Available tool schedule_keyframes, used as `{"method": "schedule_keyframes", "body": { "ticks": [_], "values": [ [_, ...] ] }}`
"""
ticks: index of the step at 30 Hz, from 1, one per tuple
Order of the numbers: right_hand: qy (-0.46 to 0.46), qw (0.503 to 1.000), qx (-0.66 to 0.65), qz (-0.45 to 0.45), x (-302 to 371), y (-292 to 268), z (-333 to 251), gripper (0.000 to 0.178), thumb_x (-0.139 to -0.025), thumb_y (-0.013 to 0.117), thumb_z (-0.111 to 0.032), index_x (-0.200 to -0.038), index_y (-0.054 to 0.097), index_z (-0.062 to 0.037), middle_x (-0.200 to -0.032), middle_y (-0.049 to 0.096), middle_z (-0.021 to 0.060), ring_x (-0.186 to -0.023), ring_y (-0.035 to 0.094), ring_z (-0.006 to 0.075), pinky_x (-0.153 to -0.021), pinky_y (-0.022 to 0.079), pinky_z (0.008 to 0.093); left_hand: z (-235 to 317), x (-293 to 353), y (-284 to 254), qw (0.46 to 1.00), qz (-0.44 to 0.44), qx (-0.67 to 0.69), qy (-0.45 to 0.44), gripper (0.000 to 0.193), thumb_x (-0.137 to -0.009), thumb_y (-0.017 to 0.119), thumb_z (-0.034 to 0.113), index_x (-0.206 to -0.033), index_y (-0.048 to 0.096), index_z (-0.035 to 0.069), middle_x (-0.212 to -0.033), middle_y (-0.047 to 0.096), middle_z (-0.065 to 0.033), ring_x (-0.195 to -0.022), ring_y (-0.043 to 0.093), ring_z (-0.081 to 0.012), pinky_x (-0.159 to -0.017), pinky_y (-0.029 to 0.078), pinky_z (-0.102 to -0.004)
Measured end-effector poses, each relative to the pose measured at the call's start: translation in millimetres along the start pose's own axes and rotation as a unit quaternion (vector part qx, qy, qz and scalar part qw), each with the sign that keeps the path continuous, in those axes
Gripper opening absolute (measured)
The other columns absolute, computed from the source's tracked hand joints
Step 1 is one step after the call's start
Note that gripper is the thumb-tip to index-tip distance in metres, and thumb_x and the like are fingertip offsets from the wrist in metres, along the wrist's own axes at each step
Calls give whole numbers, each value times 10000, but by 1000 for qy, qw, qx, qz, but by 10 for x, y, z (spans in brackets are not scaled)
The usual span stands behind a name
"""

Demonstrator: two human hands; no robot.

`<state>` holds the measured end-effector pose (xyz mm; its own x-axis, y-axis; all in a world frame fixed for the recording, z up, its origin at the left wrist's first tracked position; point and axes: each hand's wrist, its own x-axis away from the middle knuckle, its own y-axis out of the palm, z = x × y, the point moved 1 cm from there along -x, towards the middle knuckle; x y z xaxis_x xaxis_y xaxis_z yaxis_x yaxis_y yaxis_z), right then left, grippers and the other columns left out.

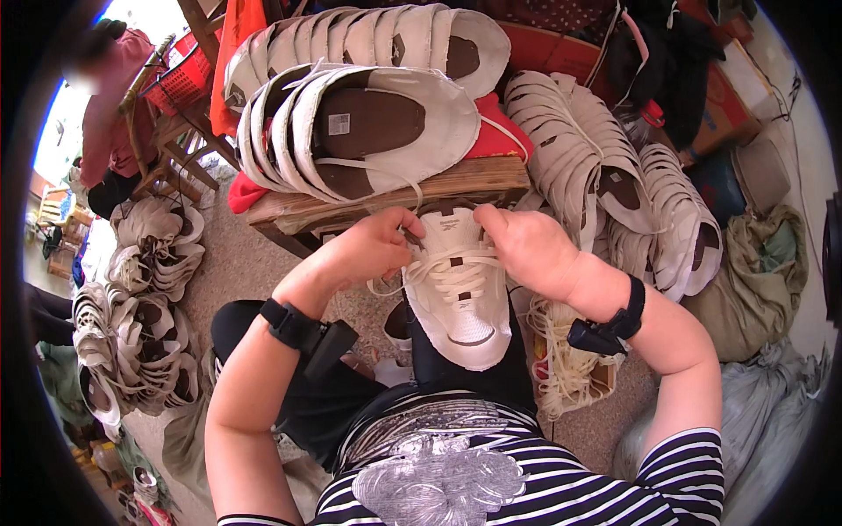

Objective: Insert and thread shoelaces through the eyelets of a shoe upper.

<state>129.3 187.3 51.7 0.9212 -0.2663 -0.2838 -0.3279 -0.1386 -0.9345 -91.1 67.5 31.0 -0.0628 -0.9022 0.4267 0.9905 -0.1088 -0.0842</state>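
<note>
A white sneaker upper (474, 344) with cream laces (458, 279) threaded across it lies over my lap, its toe toward me. At the left side of its opening, my left hand (375, 248) is closed, thumb and fingers pinching near the edge. My right hand (533, 252) grips the other side close to the top of the tongue (449, 230). A loose lace end curves out below my left fingers. Exactly what lies between the fingertips of each hand is partly hidden.
Ahead, a wooden bench (386, 197) bears rows of nested shoe uppers (452, 131). More stacks (570, 140) lean at the right, beside a box of bundled laces (570, 368). Piled uppers (149, 342) cover the floor at left. A person in pink (114, 114) is at the far left.
</note>
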Motion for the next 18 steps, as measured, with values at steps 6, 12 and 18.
{"method": "schedule_keyframes", "body": {
  "ticks": [6, 12, 18],
  "values": [
    [32, 981, -37, -189, -153, -173, 159, 229, -837, 593, -111, -1057, 545, -68, -754, 646, 186, -736, 644, 389, -643, 513, 480, -31, -35, 3, 1000, 5, 25, 5, 329, -823, 553, -3, -1149, 505, 5, -670, 506, 23, -588, 480, -66, -538, 356, -212],
    [46, 964, -53, -258, -210, -245, 198, 265, -844, 591, -105, -1102, 549, -64, -757, 643, 192, -737, 637, 399, -658, 501, 481, -96, 43, 92, 992, 73, 94, 39, 308, -839, 564, 26, -1145, 547, 5, -693, 528, 37, -596, 489, -48, -535, 348, -199],
    [32, 963, -86, -255, -219, -276, 235, 256, -839, 591, -95, -1090, 555, -56, -742, 631, 197, -726, 631, 397, -654, 490, 477, -152, 70, 97, 987, 88, 129, 42, 295, -861, 560, 41, -1155, 561, 17, -709, 538, 43, -606, 493, -36, -541, 343, -191]
  ]
}}
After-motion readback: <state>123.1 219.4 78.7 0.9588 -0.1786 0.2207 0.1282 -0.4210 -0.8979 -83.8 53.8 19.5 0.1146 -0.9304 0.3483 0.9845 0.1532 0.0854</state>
